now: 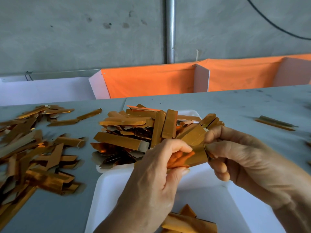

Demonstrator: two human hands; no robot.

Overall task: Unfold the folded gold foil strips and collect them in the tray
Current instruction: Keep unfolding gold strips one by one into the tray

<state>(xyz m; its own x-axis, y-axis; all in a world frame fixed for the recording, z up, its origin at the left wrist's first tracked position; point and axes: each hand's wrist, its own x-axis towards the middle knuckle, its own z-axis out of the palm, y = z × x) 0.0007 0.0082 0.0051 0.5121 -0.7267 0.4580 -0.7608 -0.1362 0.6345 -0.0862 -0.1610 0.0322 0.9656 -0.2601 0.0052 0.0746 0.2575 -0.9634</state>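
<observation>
While we looked down at the grey counter (218,105), we held one gold foil strip (193,145) between both hands, above the near white tray (117,185). Our left hand (156,175) gripped the lower end of the strip, with the thumb under it and the fingers (178,147) curled over its top edge, so they were clamped on the foil. Our right hand (244,158) pinched the upper end of the same strip between the thumb and the index finger, and its other fingers were curled loosely below. The shiny face of the strip reflected orange light. In the near tray, a few strips (188,222) lay at the bottom edge of the view, partly behind our left wrist. Behind our hands stood a second white tray (190,113), and a heap of gold strips (134,132) filled it and hung over its rim. On the counter at the left lay a large loose pile of strips (33,157), some of them blurred. Two single strips (276,123) lay well apart on the right side of the counter. Behind the counter we saw orange cloth bins (151,81) against a grey concrete wall (84,31) with a metal pipe (170,31).
</observation>
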